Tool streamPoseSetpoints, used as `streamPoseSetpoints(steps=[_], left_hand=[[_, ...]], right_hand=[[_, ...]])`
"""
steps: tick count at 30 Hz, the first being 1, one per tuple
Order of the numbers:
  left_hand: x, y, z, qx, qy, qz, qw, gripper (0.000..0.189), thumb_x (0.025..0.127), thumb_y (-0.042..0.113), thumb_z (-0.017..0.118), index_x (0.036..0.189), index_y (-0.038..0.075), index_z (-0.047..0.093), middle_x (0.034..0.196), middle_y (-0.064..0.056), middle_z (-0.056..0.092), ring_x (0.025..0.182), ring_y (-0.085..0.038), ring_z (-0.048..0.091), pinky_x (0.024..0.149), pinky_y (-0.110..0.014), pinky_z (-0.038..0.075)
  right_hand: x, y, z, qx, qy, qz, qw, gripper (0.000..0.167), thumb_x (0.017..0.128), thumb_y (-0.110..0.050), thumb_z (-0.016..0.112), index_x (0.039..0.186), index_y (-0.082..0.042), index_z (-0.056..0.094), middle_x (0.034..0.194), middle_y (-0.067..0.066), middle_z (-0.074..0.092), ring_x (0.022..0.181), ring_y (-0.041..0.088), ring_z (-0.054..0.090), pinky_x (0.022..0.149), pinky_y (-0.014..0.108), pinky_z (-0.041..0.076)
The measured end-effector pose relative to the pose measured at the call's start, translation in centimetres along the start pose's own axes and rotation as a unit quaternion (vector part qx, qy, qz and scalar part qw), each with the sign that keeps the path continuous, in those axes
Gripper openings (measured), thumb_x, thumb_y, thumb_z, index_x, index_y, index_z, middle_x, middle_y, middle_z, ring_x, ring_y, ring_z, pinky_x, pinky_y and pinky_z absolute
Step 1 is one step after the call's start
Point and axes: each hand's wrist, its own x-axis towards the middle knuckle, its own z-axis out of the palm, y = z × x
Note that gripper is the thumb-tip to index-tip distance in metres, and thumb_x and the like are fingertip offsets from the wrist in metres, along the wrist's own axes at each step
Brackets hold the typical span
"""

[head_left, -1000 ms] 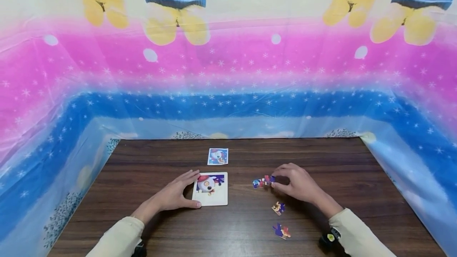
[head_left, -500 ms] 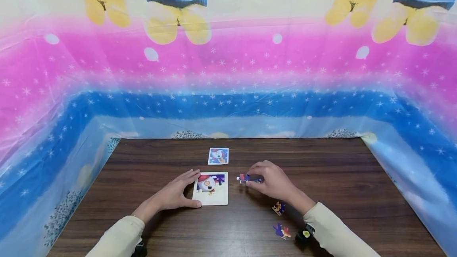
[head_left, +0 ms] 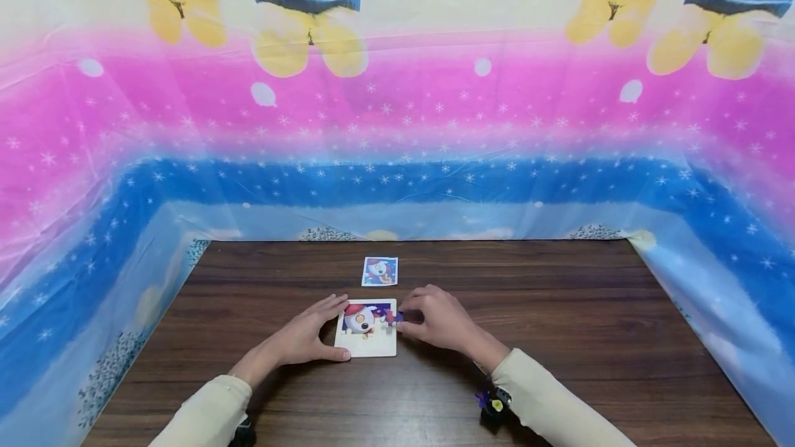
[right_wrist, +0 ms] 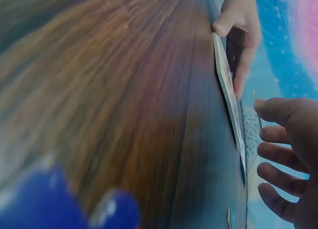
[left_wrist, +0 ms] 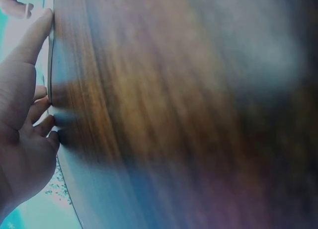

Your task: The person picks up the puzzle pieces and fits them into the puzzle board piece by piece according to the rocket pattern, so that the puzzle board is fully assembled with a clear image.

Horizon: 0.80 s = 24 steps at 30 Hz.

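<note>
A square puzzle board (head_left: 373, 345) with a cream frame lies on the table, part of a white-faced cartoon figure filling its upper area. My left hand (head_left: 298, 336) holds it at the left side, thumb on the lower corner and fingers along the upper one. At the board's right edge my right hand (head_left: 441, 323) pinches a purple and red puzzle piece (head_left: 390, 319) between thumb and index finger. In the right wrist view that piece (right_wrist: 258, 115) appears edge-on, raised above the tabletop; whether it touches the board I cannot tell. A purple loose piece (head_left: 482, 399) lies partly behind the right wrist.
A small square picture card (head_left: 380, 272) with a similar figure lies just behind the board. The dark wood table (head_left: 261, 281) meets a printed cloth backdrop (head_left: 397, 181) at its far edge. A blurred blue shape (right_wrist: 49, 199) fills the lower left of the right wrist view.
My right hand has carried the pinched puzzle piece leftward from the loose pieces to the board's right edge. Its arm now covers other pieces. My left hand has stayed on the board.
</note>
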Motion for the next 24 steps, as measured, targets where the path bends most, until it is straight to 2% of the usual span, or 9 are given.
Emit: streamPoseSetpoints(steps=[13,24], left_hand=[[0.0,-0.1,-0.1,-0.001,0.004,0.007,1.0000,0.101,0.083,0.058,0.080,0.158,0.005,0.037,0.166,-0.012,0.031,0.155,-0.038,0.021,0.117,-0.063,0.027],[-0.1,-0.1,-0.1,-0.008,0.002,0.008,0.9999,0.100,0.084,0.057,0.079,0.159,0.007,0.037,0.167,-0.011,0.030,0.155,-0.037,0.021,0.118,-0.063,0.027]], right_hand=[[1.4,-1.3,1.1,-0.022,-0.016,0.003,0.9996,0.032,0.089,-0.043,0.079,0.107,-0.016,0.082,0.110,0.000,0.074,0.099,0.016,0.065,0.084,0.032,0.056],[1.7,-1.5,1.6,-0.023,-0.018,0.000,0.9996,0.032,0.089,-0.041,0.080,0.109,-0.017,0.082,0.108,-0.002,0.074,0.096,0.015,0.065,0.080,0.032,0.056]])
